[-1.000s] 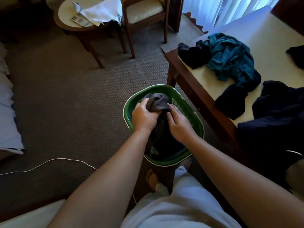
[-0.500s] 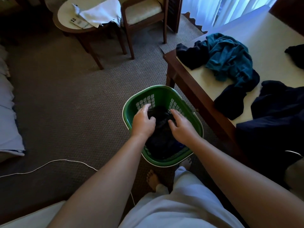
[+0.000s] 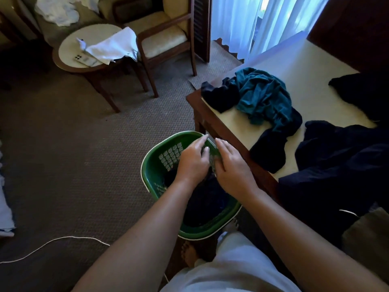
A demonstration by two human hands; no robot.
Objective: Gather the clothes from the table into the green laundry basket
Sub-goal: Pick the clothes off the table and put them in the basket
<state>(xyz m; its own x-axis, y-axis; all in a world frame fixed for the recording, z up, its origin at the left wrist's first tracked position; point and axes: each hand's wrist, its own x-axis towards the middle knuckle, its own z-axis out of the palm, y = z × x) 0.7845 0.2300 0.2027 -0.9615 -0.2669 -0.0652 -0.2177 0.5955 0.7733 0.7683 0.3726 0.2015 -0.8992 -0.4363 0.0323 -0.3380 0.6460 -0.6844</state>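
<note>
- Left hand (image 3: 192, 164) and right hand (image 3: 231, 171) hung released, fingers loose, over the green laundry basket (image 3: 151, 175).
- It stood just beside the table (image 3: 231, 121), probably to shorten reaches to the teal garment (image 3: 263, 95).

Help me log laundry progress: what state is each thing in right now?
green laundry basket, upright on the carpet, partly filled.
dark clothes, lying inside the basket.
left hand, open above the basket, empty.
right hand, open above the basket, empty.
teal garment, crumpled on the table.
navy garment, heaped on the table, hanging over its edge.
black garment, lying at the table's far side.
</note>
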